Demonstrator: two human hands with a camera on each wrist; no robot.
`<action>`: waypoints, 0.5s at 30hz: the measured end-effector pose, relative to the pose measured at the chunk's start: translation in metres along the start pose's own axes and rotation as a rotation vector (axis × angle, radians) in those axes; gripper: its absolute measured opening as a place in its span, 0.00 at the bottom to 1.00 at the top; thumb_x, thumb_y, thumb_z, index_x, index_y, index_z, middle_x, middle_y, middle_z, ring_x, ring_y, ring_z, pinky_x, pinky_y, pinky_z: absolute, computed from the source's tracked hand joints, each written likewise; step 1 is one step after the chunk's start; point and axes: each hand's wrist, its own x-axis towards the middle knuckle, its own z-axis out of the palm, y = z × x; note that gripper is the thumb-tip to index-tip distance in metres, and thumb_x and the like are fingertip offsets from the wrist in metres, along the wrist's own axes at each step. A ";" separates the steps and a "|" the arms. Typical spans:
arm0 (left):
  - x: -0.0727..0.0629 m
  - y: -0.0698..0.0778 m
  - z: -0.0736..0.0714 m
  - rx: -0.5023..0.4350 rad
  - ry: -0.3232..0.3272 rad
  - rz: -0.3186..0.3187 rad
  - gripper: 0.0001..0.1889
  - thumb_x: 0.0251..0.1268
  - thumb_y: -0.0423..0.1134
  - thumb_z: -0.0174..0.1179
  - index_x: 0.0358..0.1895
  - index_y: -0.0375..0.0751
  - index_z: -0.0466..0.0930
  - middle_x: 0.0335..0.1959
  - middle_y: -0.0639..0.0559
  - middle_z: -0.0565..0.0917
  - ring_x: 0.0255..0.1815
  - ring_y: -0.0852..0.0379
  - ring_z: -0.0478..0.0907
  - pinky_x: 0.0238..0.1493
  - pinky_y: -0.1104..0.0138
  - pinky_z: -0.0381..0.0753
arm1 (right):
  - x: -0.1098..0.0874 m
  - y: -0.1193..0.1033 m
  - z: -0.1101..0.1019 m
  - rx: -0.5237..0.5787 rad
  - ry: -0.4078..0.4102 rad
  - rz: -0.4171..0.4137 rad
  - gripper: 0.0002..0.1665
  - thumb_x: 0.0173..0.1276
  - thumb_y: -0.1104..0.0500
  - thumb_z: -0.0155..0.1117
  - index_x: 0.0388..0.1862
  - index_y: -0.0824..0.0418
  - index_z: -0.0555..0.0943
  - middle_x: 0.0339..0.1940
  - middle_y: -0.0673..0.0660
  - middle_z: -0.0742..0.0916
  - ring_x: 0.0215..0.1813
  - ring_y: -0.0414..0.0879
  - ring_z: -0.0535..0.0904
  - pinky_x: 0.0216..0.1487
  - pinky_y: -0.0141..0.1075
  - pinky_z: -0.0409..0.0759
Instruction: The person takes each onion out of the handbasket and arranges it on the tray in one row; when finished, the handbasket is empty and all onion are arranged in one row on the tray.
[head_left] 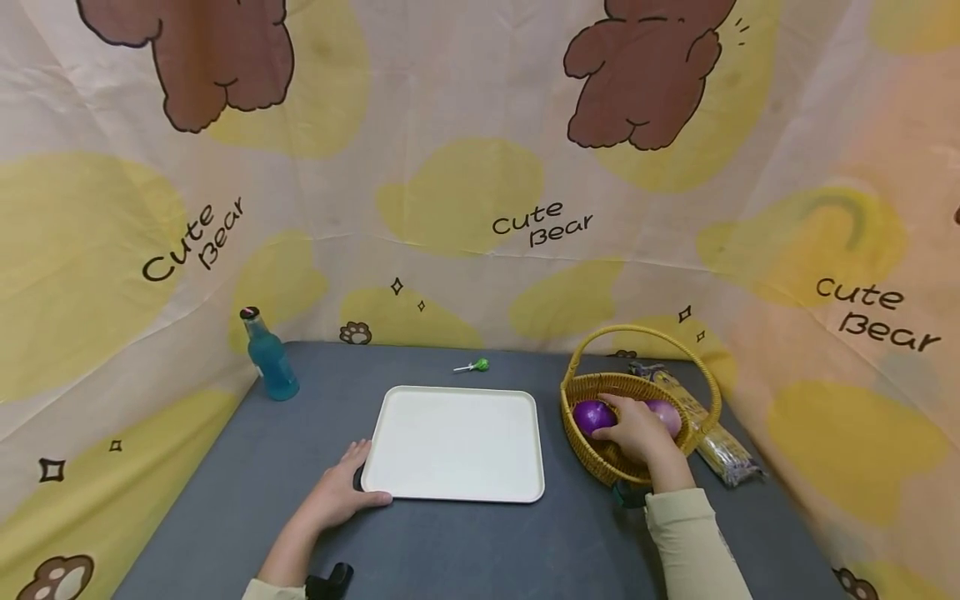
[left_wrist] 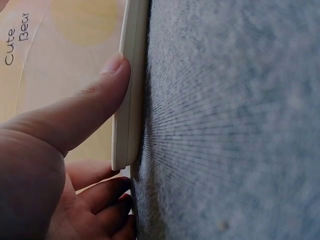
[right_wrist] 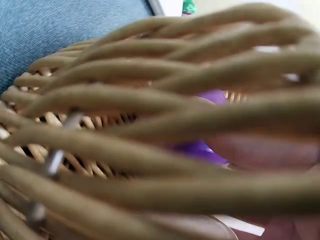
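A white rectangular tray (head_left: 457, 446) lies on the dark grey tabletop. At its near left corner is my left hand (head_left: 337, 487), thumb against the near edge and fingers extended along the left side. In the left wrist view, the thumb (left_wrist: 112, 82) presses the tray's rim (left_wrist: 131, 115). My right hand (head_left: 637, 432) reaches inside a yellow wicker basket (head_left: 581, 446) with a tall handle. Its thumb and forefinger pinch a glossy purple round object (head_left: 591, 417). A paler purple round object (head_left: 666, 417) sits behind that hand. Basket weave (right_wrist: 125, 100) hides most of the right wrist view.
A bottle of blue liquid (head_left: 272, 367) stands at the back left. Beyond the tray lies a green lollipop (head_left: 480, 365). A yellow clear-wrapped packet (head_left: 723, 450) lies along the basket's right side. Printed bear cloth (head_left: 450, 208) surrounds the table's back and sides.
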 end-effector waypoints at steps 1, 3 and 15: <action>0.000 -0.001 0.000 -0.001 0.001 -0.002 0.59 0.50 0.56 0.77 0.80 0.33 0.52 0.80 0.30 0.51 0.81 0.29 0.46 0.71 0.31 0.54 | 0.001 0.000 0.001 -0.009 -0.006 -0.004 0.44 0.62 0.50 0.76 0.75 0.59 0.71 0.67 0.67 0.80 0.65 0.65 0.77 0.64 0.66 0.72; 0.001 -0.002 0.001 -0.002 0.003 -0.008 0.59 0.50 0.57 0.77 0.80 0.33 0.53 0.80 0.30 0.51 0.81 0.30 0.46 0.71 0.31 0.54 | 0.002 -0.001 0.003 -0.012 -0.012 -0.020 0.43 0.62 0.50 0.76 0.74 0.59 0.72 0.65 0.66 0.81 0.63 0.64 0.79 0.63 0.66 0.73; 0.004 -0.007 0.005 0.021 0.016 -0.027 0.62 0.47 0.61 0.77 0.80 0.35 0.53 0.80 0.30 0.53 0.80 0.29 0.47 0.70 0.29 0.53 | 0.004 -0.003 0.004 -0.004 0.046 -0.144 0.39 0.63 0.56 0.76 0.71 0.61 0.73 0.67 0.65 0.80 0.68 0.64 0.76 0.66 0.63 0.73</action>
